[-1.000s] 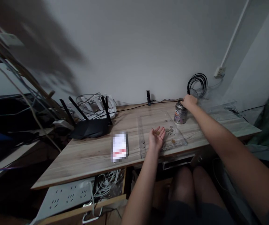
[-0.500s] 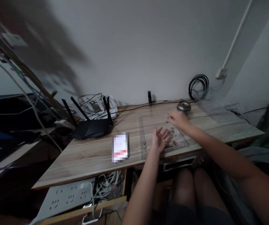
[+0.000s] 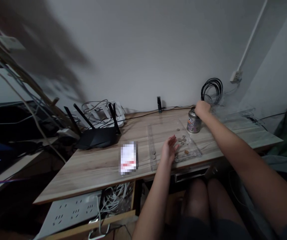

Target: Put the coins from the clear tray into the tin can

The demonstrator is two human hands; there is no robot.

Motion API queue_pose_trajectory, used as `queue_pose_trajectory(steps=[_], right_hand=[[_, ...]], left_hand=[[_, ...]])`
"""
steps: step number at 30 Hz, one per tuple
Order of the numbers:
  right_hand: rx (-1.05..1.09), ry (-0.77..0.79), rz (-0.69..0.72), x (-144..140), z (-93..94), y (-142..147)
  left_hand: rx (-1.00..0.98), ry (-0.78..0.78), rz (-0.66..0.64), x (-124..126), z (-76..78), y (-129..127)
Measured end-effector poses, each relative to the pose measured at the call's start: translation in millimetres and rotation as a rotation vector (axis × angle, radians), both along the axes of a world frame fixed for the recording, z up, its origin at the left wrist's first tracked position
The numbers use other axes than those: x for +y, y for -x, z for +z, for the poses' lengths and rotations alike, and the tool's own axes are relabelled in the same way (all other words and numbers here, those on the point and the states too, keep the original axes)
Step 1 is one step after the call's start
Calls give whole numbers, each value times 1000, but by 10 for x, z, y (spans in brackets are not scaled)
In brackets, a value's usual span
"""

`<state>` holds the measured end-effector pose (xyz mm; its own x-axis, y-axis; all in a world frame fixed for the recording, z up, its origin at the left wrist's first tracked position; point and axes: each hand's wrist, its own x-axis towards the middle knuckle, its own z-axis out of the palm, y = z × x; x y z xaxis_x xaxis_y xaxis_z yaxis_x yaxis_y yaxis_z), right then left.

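A round metal tin with a printed side stands at the back right of a clear plastic tray. My right hand is closed over the tin's top, its fingertips turned away, so whatever they pinch is hidden. In the earlier frame a slot shows in the tin's lid. My left hand hovers low over the tray, palm turned sideways and fingers apart, holding nothing. Several silver coins lie just right of it, with a brass-coloured coin nearer the front. More coins rest by the tray's left edge.
A black router and white devices with cables stand at the left. A blurred white packet lies left of the tray. A small dark bottle and a coiled black cable are by the wall. Below sits an open drawer with a power strip.
My right hand has moved from above the tray, back and right, onto the top of the tin. The left hand has turned from palm-up to sideways, staying in about the same place.
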<state>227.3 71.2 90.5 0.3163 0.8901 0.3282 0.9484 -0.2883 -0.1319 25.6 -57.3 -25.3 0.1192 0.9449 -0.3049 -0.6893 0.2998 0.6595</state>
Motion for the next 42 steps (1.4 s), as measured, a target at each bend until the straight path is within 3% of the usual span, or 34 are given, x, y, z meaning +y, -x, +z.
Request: queue_pose_trajectory(steps=[5,7,9,11,13,15,18,23,27,35,39,42], right_hand=[[-24,8,-28,-88,62,25],[-69,-36,53,-180,12,137],[-142,-30,262,-273,-142,307],[-242,72,507,-327,-383,482],[-359,191,660,-314,-641,602],[-443,247,698,-239,-844,646],[-407,314,660,-92,-983,626],[-337,369,626,-5,-987,615],[-367,345,652,-114,-973,613],[-482,232,733,-349,-951,534],[-474,241,712,-398,-900,544],[-435,226,798,-498,-854,514]], left_hand=[[11,16,-12,0,9,-2],[6,21,0,3,8,-1],[-1,24,29,9,3,2],[-4,23,53,12,-7,1],[2,14,59,4,-19,-6],[37,-21,61,-19,-28,-21],[187,-123,44,-57,-20,-40],[694,-398,-226,44,39,-16],[990,-526,-155,309,-9,-55],[913,-446,-246,750,-203,-241],[908,-409,-262,766,-194,-173],[924,-395,-250,704,-162,-70]])
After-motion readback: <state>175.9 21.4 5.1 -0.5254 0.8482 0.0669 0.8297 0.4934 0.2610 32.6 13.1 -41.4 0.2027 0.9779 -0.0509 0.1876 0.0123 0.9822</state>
